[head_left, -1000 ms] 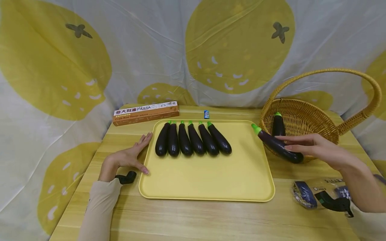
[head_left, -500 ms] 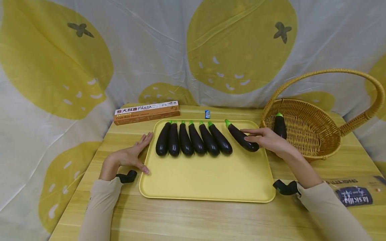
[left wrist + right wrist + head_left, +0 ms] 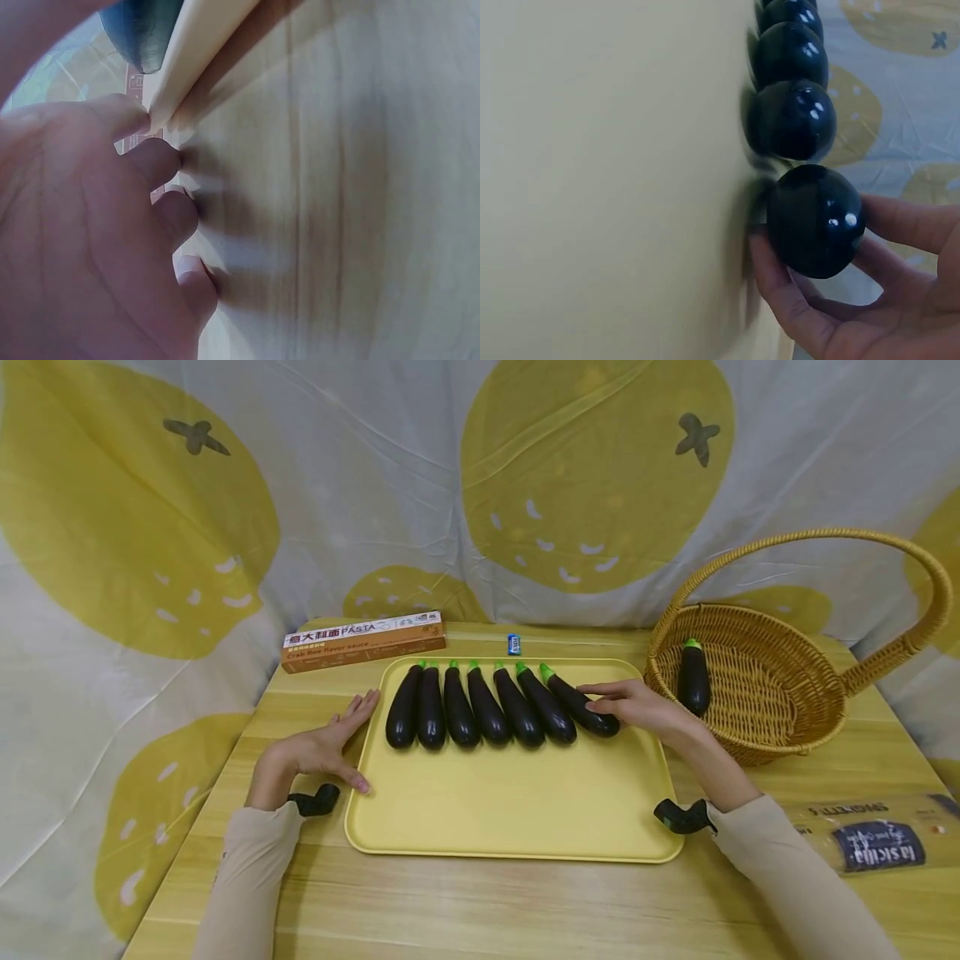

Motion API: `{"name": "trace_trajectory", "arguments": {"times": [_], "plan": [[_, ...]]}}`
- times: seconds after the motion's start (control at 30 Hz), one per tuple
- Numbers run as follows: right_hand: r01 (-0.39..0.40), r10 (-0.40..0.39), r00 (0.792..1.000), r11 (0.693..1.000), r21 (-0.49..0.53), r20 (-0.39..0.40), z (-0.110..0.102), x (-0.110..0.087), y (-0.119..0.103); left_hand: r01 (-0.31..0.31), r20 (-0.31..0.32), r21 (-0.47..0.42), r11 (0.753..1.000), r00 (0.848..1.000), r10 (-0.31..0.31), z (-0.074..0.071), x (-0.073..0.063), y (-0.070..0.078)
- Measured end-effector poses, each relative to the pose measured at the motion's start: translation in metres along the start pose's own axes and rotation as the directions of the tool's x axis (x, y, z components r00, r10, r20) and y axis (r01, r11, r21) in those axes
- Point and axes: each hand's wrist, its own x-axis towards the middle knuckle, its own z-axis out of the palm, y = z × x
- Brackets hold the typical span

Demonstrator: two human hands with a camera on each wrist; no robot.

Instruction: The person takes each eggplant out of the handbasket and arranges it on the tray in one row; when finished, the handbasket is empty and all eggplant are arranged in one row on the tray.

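My right hand (image 3: 628, 703) grips a dark purple eggplant (image 3: 581, 702) with a green stem, over the right half of the yellow tray (image 3: 510, 810). In the right wrist view, thumb and fingers wrap the rounded end of this eggplant (image 3: 815, 221), close beside the neighbouring one. Several more eggplants (image 3: 491, 706) lie side by side along the tray's back, stems pointing away. At the tray's left rim, my left hand (image 3: 322, 747) rests with spread fingers, thumb on the rim. The left wrist view has its fingertips (image 3: 196, 281) down on the wooden table by the tray edge.
A wicker basket (image 3: 780, 652) with a tall handle stands at the right, one eggplant (image 3: 693, 681) inside. Behind the tray are a pasta box (image 3: 363, 642) and a small blue packet (image 3: 513, 645). A spaghetti bag (image 3: 877, 839) lies at the right, partly behind the right sleeve.
My right hand has carried the eggplant left from the basket's front edge onto the tray, beside the end of the row. The left hand has stayed in place.
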Motion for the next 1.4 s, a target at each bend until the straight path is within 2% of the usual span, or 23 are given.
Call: {"name": "trace_trajectory", "arguments": {"times": [0.47, 0.83, 1.4], "plan": [[-0.015, 0.013, 1.000, 0.996, -0.083, -0.020, 0.009, 0.006, -0.003, 0.001, -0.006, -0.018, 1.000, 1.000, -0.001, 0.001, -0.001, -0.001], [0.017, -0.019, 0.999, 0.997, -0.078, -0.028, 0.010, 0.006, 0.001, -0.020, 0.000, -0.046, 0.999, 1.000, 0.020, 0.001, 0.001, -0.003], [0.035, -0.036, 0.999, 0.999, -0.039, -0.024, 0.011, 0.011, 0.002, -0.029, 0.004, -0.043, 0.999, 1.000, 0.029, 0.001, 0.000, -0.004]]}}
